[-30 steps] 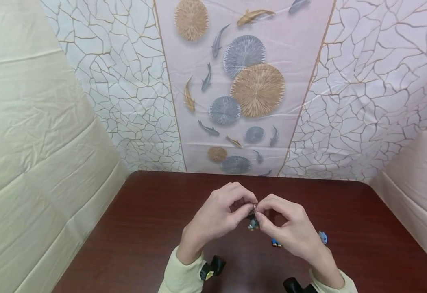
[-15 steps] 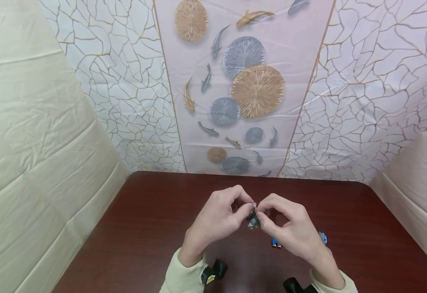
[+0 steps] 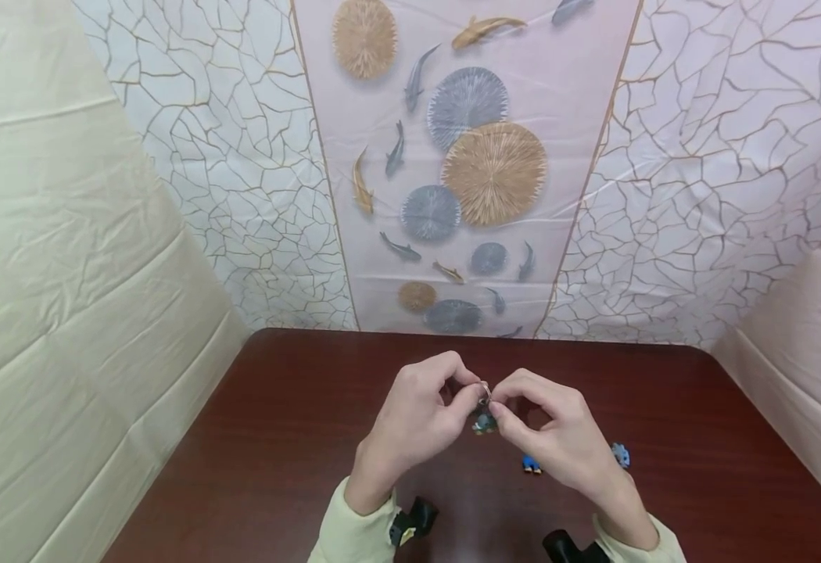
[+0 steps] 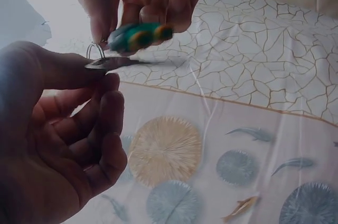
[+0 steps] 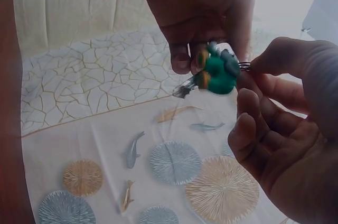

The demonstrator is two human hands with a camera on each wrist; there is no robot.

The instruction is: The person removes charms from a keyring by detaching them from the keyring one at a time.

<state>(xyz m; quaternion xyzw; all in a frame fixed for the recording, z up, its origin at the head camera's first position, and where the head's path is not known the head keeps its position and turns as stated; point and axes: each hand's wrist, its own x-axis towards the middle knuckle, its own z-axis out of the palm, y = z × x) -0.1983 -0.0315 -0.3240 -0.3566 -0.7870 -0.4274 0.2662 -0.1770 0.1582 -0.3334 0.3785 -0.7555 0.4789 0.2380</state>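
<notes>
Out in front of me, my left hand (image 3: 410,418) and right hand (image 3: 554,422) meet fingertip to fingertip over the table. Between them is a metal key ring (image 4: 95,50); my right thumb and index finger pinch it. A small green figurine (image 5: 217,74) with orange spots hangs from the ring below the fingers. My left thumb and index finger pinch a flat metal piece at the ring, which looks like a key (image 4: 100,65); its long thin part is blurred. Fingertips hide part of the ring.
Two small blue figurines lie on the dark brown table (image 3: 256,469): one blue figurine (image 3: 532,464) left of my right wrist, the other light-blue figurine (image 3: 620,455) to its right. A patterned cloth (image 3: 446,258) hangs behind the table's far edge. Pale cloth stands at both sides.
Both hands keep their pinch and shift slightly. The ring shows more plainly between the fingertips now, and the green figurine hangs a little higher and further left. The blue figurines stay put.
</notes>
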